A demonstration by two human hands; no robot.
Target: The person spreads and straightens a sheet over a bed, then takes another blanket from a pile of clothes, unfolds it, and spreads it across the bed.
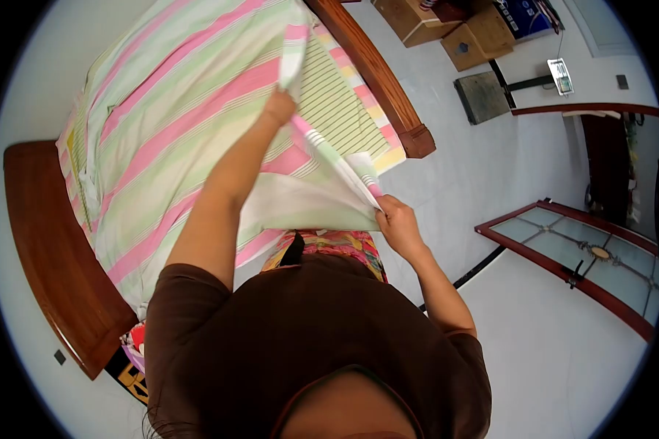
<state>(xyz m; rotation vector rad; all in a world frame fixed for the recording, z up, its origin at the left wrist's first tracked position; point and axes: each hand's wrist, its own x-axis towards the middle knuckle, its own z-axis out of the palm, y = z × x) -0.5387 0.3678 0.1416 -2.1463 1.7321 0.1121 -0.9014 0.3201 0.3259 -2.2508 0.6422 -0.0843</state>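
Note:
A large striped bed sheet [176, 110] in pink, pale green and white covers most of the bed. My left hand [279, 107] is closed on the sheet's edge, over the bed. Lower and to the right, my right hand [397, 222] grips a corner of the same edge, in front of my body. Between the hands the edge runs taut and slanting, with its white underside showing below. Beneath the lifted part, a green mat with thin dark stripes [340, 102] lies on a pink and yellow checked layer [392, 155].
A wooden headboard [69, 256] stands at left and a wooden footboard [373, 69] at upper right. Cardboard boxes [479, 40] and a platform scale [483, 96] sit on the floor beyond. A glass-paned door [593, 252] stands ajar at right.

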